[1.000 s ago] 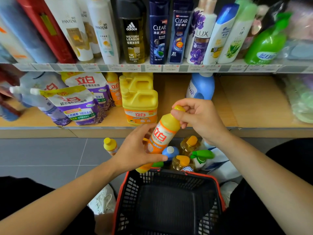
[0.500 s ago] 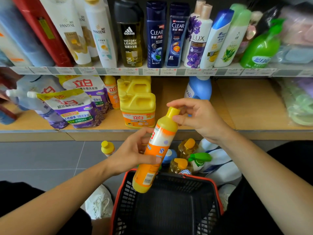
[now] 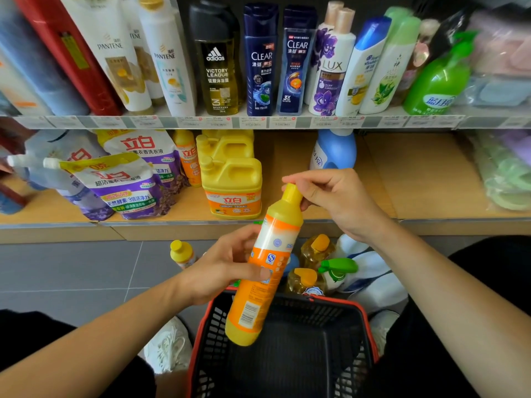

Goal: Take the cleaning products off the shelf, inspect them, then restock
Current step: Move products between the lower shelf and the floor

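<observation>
- Item under inspection: an orange-and-yellow plastic detergent bottle (image 3: 270, 248), at centre frame, held above a black mesh shopping basket with a red rim (image 3: 310, 349) and touching neither the basket nor the shelf.
- Long axis: tilted, with the base at lower centre over the basket and the yellow screw cap (image 3: 291, 193) up and to the right, towards the lower wooden shelf (image 3: 416, 179).
- Left hand (image 3: 218, 271): comes in from the lower left. The fingers wrap round the middle of the bottle and the thumb lies across the front label. It appears to carry the weight.
- Right hand (image 3: 336, 199): comes in from the right, level with the shelf edge. Thumb and fingertips pinch the cap, and the remaining fingers are curled.
- Judgement: this is the inspection step. The restocking spot lies beyond the cap, so the right hand is the nearer one. The bare board to the right of the yellow handled jug (image 3: 232, 188) looks like a usable gap.
</observation>
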`<state>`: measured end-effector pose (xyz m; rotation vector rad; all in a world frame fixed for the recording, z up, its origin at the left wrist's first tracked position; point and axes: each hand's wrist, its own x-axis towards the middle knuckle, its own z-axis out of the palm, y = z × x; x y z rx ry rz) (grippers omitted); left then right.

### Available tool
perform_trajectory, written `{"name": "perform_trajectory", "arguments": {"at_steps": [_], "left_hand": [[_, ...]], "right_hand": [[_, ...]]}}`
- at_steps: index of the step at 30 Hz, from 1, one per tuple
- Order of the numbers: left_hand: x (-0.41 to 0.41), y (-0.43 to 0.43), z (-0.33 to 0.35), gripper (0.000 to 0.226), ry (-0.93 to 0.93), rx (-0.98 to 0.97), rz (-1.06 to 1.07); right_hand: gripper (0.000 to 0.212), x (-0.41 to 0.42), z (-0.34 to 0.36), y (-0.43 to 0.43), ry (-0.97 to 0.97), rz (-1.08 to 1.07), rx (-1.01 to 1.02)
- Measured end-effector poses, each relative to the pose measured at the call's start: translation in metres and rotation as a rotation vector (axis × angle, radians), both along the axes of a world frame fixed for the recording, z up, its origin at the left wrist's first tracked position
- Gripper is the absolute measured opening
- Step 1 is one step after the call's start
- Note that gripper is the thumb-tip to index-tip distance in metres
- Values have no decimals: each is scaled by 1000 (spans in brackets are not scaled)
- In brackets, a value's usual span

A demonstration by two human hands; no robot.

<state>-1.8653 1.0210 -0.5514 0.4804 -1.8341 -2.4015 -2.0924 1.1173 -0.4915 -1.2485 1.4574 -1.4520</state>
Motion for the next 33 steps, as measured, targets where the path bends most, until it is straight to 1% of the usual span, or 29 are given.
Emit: {"name": "perform_trajectory", "arguments": {"at_steps": [3,7,9,11,13,16,18,21,24,26,28,31,33], "left_hand": [[0,-3,2,71,16,44,1],[0,-6,2,68,26,86,-20],[0,-6,3,68,36,100,9],[-2,-6,5,68,42,90,91],[-6,-8,9,68,32,23,212],[-9,-17,16,68,-49,-156,397],[-9,-23,18,71,-100,-295,451],[-7,-24,15,71,-82,-536,409],[-8,-11,8,69,-28,-636,374],[-9,-5,5,70,11,-666,384],[-9,-5,4,73,15,-657,357],[-7,-16,9,75,-64,-557,233],[-2,-29,11,69,-138,-591,159]], "right_hand": [[30,-1,0,0,-12,57,-8],[24,-4,-1,-1,-22,-5,-13],[25,-4,-5,-2,-48,-42,-26],[24,0,-9,-2,-84,-66,-18],[25,7,-15,-2,-96,-69,37],[43,20,-24,-2,-95,-11,132],[52,26,-27,-4,-150,2,144],[56,29,-27,-7,-233,-8,150],[69,32,-26,-7,-241,-40,191],[62,31,-24,-6,-207,-41,186],[53,28,-22,-4,-224,-54,183],[43,19,-19,-4,-301,-119,152],[43,8,-16,-4,-361,-167,107]]}}
